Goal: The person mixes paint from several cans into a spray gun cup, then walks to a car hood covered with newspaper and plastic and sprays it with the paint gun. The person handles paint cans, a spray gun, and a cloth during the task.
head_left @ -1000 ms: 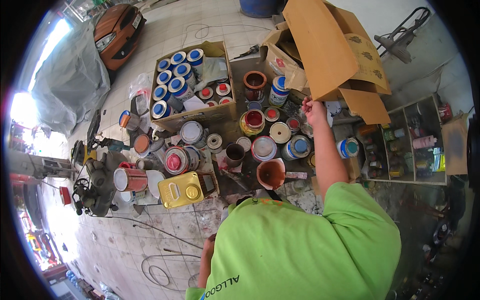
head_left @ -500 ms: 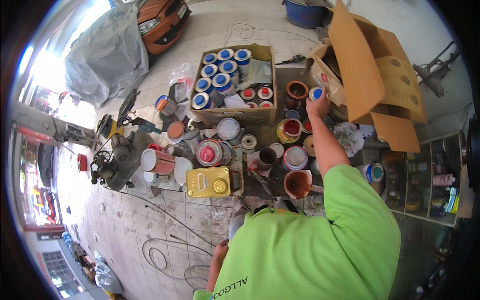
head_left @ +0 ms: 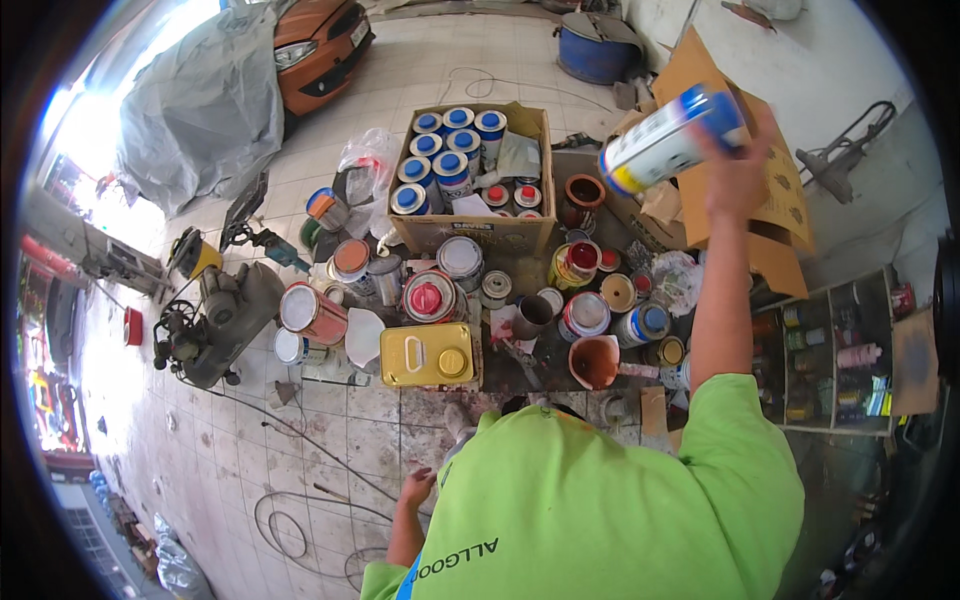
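My right hand (head_left: 736,165) is closed around the blue end of a white and blue metal can (head_left: 650,152). The can is lifted and tilted nearly on its side in front of the open cardboard box (head_left: 775,135), its yellow and blue rim pointing left. My left hand (head_left: 416,487) hangs low on the left beside my green shirt, fingers partly apart and holding nothing. Below the raised can, a crowded low table bears a brown jar (head_left: 582,192), an open can with dark red paint (head_left: 582,256) and a white and blue can (head_left: 648,322).
A carton (head_left: 470,235) of blue-capped and red-capped cans stands at the table's back. A gold rectangular tin (head_left: 425,355) sits at the front edge. To the left is an air compressor (head_left: 232,315), with a hose on the tiles. Shelves (head_left: 830,350) stand at right.
My right hand has lifted the can from beside the brown jar, up and to the right, tilting it. My left hand has shifted slightly left. The view has shifted a little.
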A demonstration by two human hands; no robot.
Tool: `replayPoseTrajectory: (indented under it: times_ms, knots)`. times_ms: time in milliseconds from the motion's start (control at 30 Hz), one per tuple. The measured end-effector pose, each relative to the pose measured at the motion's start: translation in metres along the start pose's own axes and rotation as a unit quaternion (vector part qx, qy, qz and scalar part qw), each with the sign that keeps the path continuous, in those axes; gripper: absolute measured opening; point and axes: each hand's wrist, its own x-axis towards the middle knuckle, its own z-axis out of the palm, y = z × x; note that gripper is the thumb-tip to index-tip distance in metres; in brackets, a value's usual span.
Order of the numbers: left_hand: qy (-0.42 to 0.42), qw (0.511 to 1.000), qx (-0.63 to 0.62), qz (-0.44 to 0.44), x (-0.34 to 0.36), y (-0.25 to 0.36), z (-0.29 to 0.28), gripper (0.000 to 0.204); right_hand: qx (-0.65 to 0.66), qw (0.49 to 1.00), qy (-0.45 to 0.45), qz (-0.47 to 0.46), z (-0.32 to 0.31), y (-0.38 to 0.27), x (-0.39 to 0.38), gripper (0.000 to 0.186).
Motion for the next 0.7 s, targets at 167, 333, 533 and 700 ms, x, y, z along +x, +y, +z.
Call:
replayPoseTrajectory:
  times_ms: [167, 333, 533, 700]
  knots:
    - [-0.044, 0.99, 0.116, 0.072, 0.034, 0.028, -0.047, 0.054, 0.363, 0.926, -0.048, 0.091, -0.014, -0.072, -0.012, 0.063]
    - [-0.092, 0.969, 0.174, 0.149, 0.018, 0.114, -0.087, 0.052, -0.005, 0.978, -0.192, -0.081, 0.005, -0.097, -0.127, 0.082]
    - [-0.226, 0.911, 0.284, 0.195, -0.01, 0.192, -0.109, 0.046, 0.003, 0.991, -0.099, 0.095, -0.045, -0.045, -0.224, 0.062]
    - [-0.356, 0.803, 0.311, 0.362, -0.071, 0.295, -0.115, 0.04, 0.214, 0.885, 0.108, 0.4, -0.054, -0.052, -0.278, 0.065]
